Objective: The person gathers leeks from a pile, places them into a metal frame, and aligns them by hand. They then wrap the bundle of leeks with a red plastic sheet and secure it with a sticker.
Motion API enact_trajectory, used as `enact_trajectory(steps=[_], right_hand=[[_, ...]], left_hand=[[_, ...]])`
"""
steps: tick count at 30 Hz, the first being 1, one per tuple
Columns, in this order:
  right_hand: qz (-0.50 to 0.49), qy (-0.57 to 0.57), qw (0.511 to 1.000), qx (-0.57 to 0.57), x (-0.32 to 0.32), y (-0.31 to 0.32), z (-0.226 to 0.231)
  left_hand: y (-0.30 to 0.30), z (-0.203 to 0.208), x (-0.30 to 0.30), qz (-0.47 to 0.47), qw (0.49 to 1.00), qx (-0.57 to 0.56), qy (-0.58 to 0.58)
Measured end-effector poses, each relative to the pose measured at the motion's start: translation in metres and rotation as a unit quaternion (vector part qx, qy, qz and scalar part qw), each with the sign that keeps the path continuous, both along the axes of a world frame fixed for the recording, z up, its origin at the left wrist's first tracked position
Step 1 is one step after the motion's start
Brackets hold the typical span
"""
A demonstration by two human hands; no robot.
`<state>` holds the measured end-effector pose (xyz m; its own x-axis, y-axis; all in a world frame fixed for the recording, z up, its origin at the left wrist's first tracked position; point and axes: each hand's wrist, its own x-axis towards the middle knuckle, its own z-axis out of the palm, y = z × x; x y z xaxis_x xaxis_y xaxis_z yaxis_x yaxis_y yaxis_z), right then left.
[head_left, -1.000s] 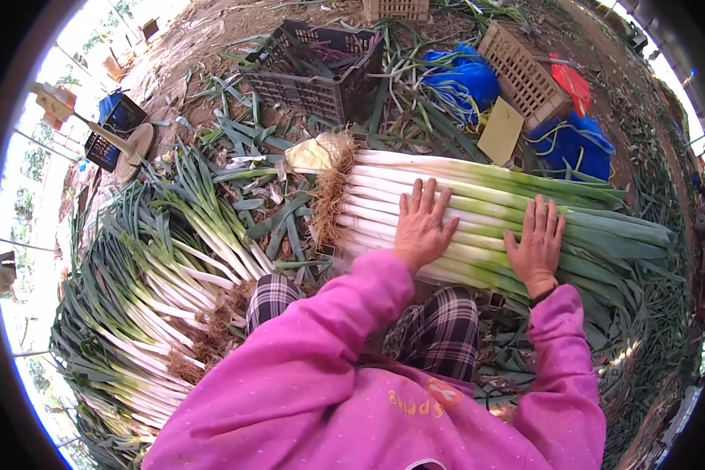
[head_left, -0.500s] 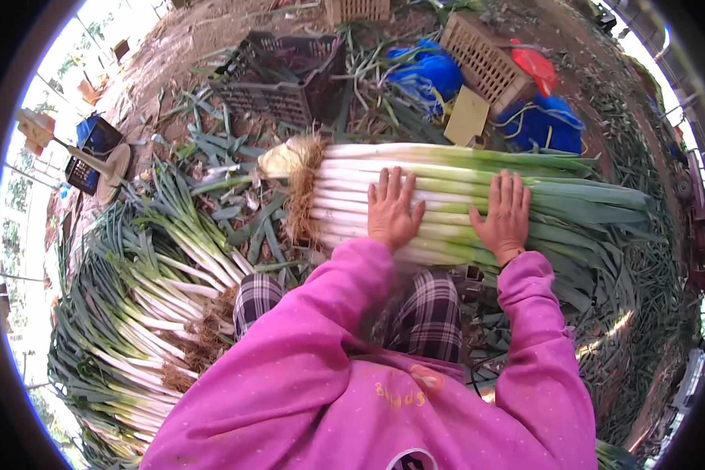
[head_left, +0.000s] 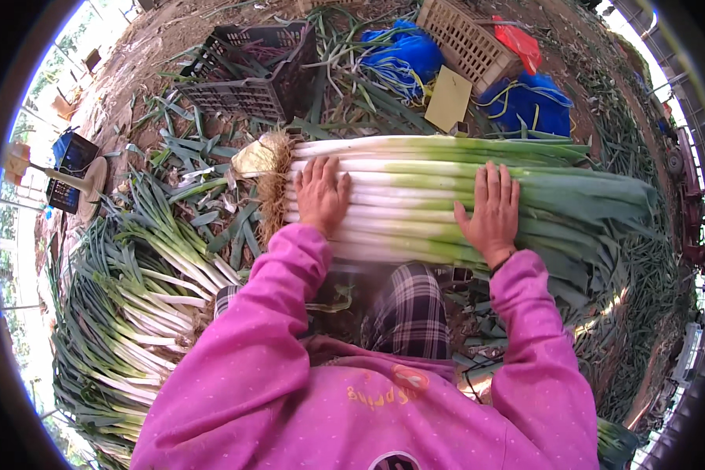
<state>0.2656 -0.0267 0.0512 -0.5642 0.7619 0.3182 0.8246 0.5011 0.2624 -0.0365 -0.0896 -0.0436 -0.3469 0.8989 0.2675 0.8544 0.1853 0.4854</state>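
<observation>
Littered soil (head_left: 145, 59), upper frame. Leeks (head_left: 403, 207) centre; left hand (head_left: 322, 197), right hand (head_left: 490, 218) flat atop, fingers (head_left: 493, 180) straight, gripping nothing, seemingly steadying row.

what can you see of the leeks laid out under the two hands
The leeks lie side by side in a neat row across the picture. Stringy brownish roots gather at the left end; smooth white stems shade through pale green into broad, dark green leaves at the right. The left hand rests on the white stems near the roots, the right hand on the greener part. What supports them is mostly hidden.
</observation>
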Motion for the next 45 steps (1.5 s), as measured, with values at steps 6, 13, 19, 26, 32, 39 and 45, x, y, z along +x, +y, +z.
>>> enact_trajectory(steps=[6, 13, 19, 26, 32, 39, 45], right_hand=[[-0.009, -0.029, 0.999, -0.045, -0.005, 0.013, 0.005], [0.029, -0.036, 0.994, -0.099, 0.007, 0.035, 0.013], [0.06, 0.222, 0.967, -0.107, 0.024, -0.026, 0.033], [0.054, 0.213, 0.97, -0.101, 0.063, -0.112, 0.005], [0.012, 0.192, 0.973, -0.131, 0.059, -0.093, -0.011], [0.118, 0.18, 0.953, -0.212, 0.101, -0.102, -0.016], [-0.059, 0.22, 0.97, -0.086, 0.161, -0.122, 0.006]], left_hand=[[-0.008, 0.015, 0.061, -0.132, 0.99, 0.055, 0.003], [-0.004, 0.074, 0.164, -0.314, 0.944, 0.043, 0.094], [0.0, 0.07, 0.162, -0.324, 0.943, 0.049, 0.057], [0.009, 0.097, 0.15, -0.341, 0.938, 0.069, 0.002], [-0.001, 0.104, 0.141, -0.368, 0.922, 0.055, -0.109], [-0.009, 0.072, 0.154, -0.357, 0.932, 0.05, -0.04], [-0.009, 0.073, 0.158, -0.335, 0.94, 0.058, -0.013]])
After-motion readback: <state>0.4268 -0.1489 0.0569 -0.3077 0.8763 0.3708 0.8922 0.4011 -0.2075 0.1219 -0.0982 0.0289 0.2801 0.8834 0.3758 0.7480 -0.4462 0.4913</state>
